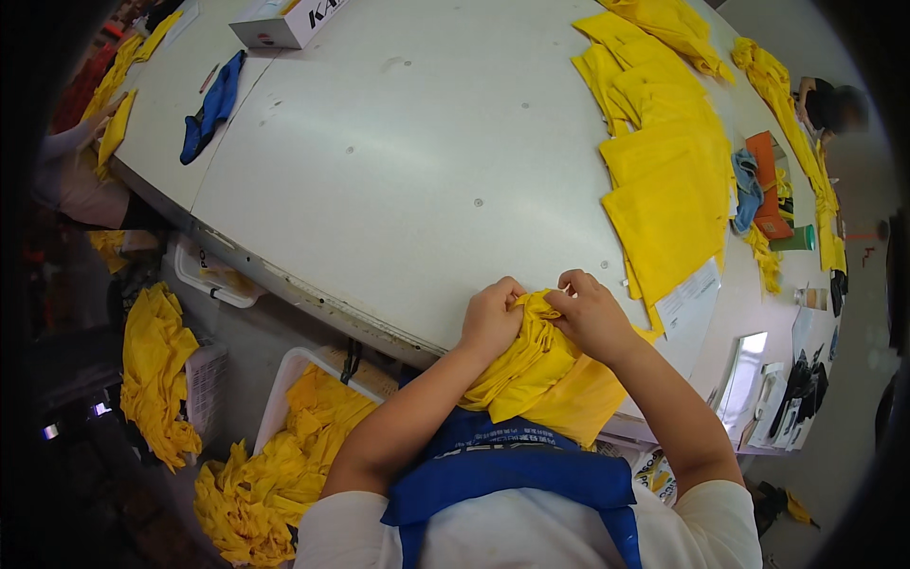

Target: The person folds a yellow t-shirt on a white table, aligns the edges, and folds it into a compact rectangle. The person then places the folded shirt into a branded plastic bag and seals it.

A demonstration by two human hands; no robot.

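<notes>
A bunched piece of yellow cloth (531,365) is gathered between my hands at the table's near edge and hangs down over my blue apron (512,465). My left hand (493,316) is closed on its upper left side, thumb and fingers pinching the fabric. My right hand (592,313) pinches the same cloth from the right, its index finger bent above the folds. Just beyond my right hand, folded yellow cloth pieces (664,209) lie overlapping in a row along the table's right side. Beside them rests a printed paper sheet (690,296).
The white table (398,209) spreads out ahead. A blue cloth (216,104) and a white box (284,21) lie at its far left. Below left, a white bin (284,379) overflows with yellow cloth. Another person (81,171) handles yellow cloth at the left.
</notes>
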